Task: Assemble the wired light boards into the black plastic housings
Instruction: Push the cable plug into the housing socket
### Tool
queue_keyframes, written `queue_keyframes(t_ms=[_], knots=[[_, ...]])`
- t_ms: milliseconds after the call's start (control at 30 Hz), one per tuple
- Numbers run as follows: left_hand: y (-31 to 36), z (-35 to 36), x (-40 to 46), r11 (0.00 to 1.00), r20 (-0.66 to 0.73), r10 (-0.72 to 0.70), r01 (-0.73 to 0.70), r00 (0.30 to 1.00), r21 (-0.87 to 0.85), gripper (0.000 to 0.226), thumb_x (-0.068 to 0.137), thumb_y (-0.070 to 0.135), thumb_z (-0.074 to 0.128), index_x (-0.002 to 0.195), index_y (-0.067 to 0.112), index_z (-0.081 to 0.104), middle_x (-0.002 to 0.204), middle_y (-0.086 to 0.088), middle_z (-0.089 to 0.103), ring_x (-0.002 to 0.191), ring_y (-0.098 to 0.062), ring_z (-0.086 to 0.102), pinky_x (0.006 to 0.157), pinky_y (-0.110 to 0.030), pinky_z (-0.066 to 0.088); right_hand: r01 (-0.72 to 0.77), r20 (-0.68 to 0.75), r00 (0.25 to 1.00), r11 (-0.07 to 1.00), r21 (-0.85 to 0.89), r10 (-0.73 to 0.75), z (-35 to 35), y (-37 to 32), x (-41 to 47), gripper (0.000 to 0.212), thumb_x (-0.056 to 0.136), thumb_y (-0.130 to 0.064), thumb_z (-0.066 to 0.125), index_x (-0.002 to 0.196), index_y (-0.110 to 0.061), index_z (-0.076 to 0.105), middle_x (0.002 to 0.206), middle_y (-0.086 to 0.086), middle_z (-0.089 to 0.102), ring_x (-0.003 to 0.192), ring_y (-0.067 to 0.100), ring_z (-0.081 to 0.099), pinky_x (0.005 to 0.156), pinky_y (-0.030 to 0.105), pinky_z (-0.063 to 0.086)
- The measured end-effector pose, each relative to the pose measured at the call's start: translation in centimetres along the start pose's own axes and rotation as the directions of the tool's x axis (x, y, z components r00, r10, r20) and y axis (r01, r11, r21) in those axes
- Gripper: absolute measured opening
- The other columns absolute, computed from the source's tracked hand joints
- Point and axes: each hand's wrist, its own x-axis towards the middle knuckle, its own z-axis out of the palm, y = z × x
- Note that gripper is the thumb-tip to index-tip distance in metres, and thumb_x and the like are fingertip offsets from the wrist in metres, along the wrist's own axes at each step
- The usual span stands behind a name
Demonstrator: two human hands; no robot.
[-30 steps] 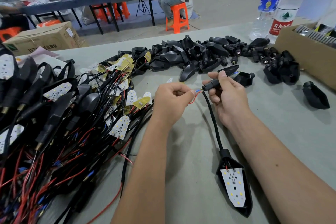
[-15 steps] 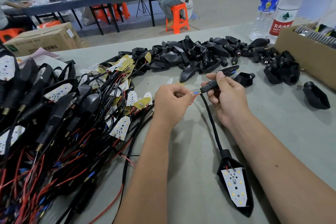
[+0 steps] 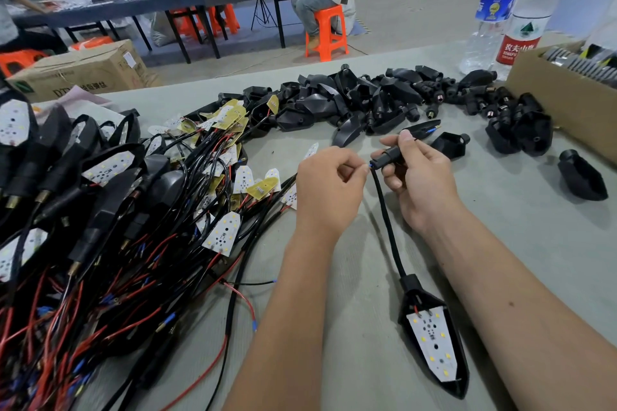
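Head view: the right hand point(image 3: 419, 177) grips a small black sleeve piece point(image 3: 394, 154) between thumb and curled fingers, just past the table's centre toward 12 o'clock. The left hand point(image 3: 329, 183), at 9 o'clock of the right and almost touching it, has its fingers curled in a pinch at the free end of the black cable point(image 3: 387, 220), where a bit of blue wire tip shows; what exactly the fingertips hold is too small to tell.

The cable runs toward 6 o'clock into a black housing point(image 3: 434, 344) that lies on the grey table point(image 3: 334, 360) with a white light board point(image 3: 433, 345) seated in it, LEDs up.

Risks, as I judge them: the fine wire ends could splay or buckle at the sleeve's mouth if they are pushed in off-axis, and one lead could fold back unseen. A pull on the cable could drag the housing across the table or lift the board out of its seat. The tangle of wired boards point(image 3: 117, 227) at 9 o'clock lies near the left forearm and could snag it. The pile of empty housings point(image 3: 367, 100) sits at 12 o'clock, well apart.
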Motion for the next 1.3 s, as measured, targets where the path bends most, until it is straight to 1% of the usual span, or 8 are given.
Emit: queue_keyframes(t_ms=[133,300,467,667,733,867,1100,1300], knots=[[0.0,-0.3,0.1,0.981,0.037,-0.127,0.131,0.991,-0.146,0.016,0.089,0.009,0.075,0.078,0.020,0.077,0.063,0.019,0.064,0.061,0.002,0.056,0.064,-0.011,0.041,0.005,0.006,1.000,1.000,0.007,-0.005,0.0,0.1,0.0,0.035,0.109,-0.026,0.050,0.091,-0.007,0.072,0.075,0.012,0.074,0.050,0.010,0.051,0.043,0.017,0.038],[-0.5,-1.1,0.2,0.951,0.056,-0.207,0.214,0.977,-0.224,0.016,0.088,0.012,0.077,0.075,0.022,0.075,0.070,0.002,0.073,0.068,-0.013,0.067,0.073,-0.036,0.056,0.010,-0.028,1.000,1.000,0.020,-0.009,0.0,0.1,0.0,0.035,0.110,-0.025,0.049,0.092,-0.006,0.072,0.075,0.012,0.075,0.051,0.010,0.051,0.043,0.017,0.037],[-0.4,-0.4,0.3,0.986,0.082,-0.142,0.148,0.986,-0.072,0.011,0.093,0.015,0.072,0.082,0.017,0.072,0.074,0.009,0.068,0.067,-0.001,0.057,0.065,-0.011,0.041,0.019,-0.023,1.000,1.000,0.006,-0.019,0.1,0.0,-0.2,0.034,0.109,-0.026,0.050,0.093,-0.006,0.072,0.076,0.013,0.074,0.050,0.010,0.051,0.043,0.018,0.038],[0.2,0.4,0.1,0.990,0.047,-0.102,0.106,0.994,-0.088,0.009,0.095,0.016,0.071,0.085,0.016,0.073,0.077,0.014,0.067,0.073,0.005,0.058,0.067,-0.006,0.040,0.013,-0.009,1.000,1.000,0.004,-0.013,0.1,0.0,-0.3,0.034,0.109,-0.028,0.051,0.094,-0.007,0.074,0.078,0.012,0.075,0.050,0.009,0.051,0.044,0.018,0.040],[0.3,0.3,0.1,0.979,0.050,-0.127,0.133,0.991,-0.154,0.008,0.094,0.015,0.072,0.087,0.012,0.075,0.076,0.013,0.068,0.069,0.005,0.058,0.071,-0.010,0.044,0.002,-0.014,1.000,1.000,0.029,-0.001,-0.1,-0.1,-0.2,0.034,0.109,-0.027,0.050,0.095,-0.007,0.074,0.078,0.012,0.075,0.051,0.009,0.052,0.044,0.017,0.040],[0.1,-0.4,0.2,0.954,0.088,-0.176,0.191,0.981,-0.230,0.007,0.093,0.009,0.072,0.086,0.012,0.074,0.074,0.009,0.067,0.068,-0.005,0.059,0.080,-0.037,0.056,-0.007,-0.047,0.999,0.998,0.070,0.011,-0.1,-0.2,0.0,0.034,0.110,-0.027,0.050,0.097,-0.005,0.073,0.077,0.012,0.075,0.051,0.009,0.051,0.044,0.017,0.039],[0.0,-0.4,0.2,0.990,0.064,-0.107,0.113,0.992,-0.090,0.013,0.094,0.009,0.069,0.084,0.017,0.069,0.076,0.011,0.066,0.069,0.002,0.056,0.070,-0.011,0.043,0.028,-0.031,0.999,1.000,0.007,-0.028,0.0,-0.1,-0.3,0.033,0.109,-0.026,0.051,0.095,-0.006,0.073,0.076,0.012,0.074,0.051,0.010,0.052,0.043,0.018,0.039],[-0.2,-0.1,0.3,0.997,0.105,-0.034,0.026,0.994,0.078,0.009,0.094,0.011,0.069,0.086,0.014,0.069,0.078,0.008,0.060,0.071,-0.005,0.051,0.070,-0.024,0.043,0.073,-0.041,0.996,0.996,-0.058,-0.076,0.4,0.1,-0.4,0.032,0.109,-0.025,0.051,0.092,-0.006,0.071,0.073,0.012,0.072,0.047,0.011,0.049,0.041,0.019,0.037]])
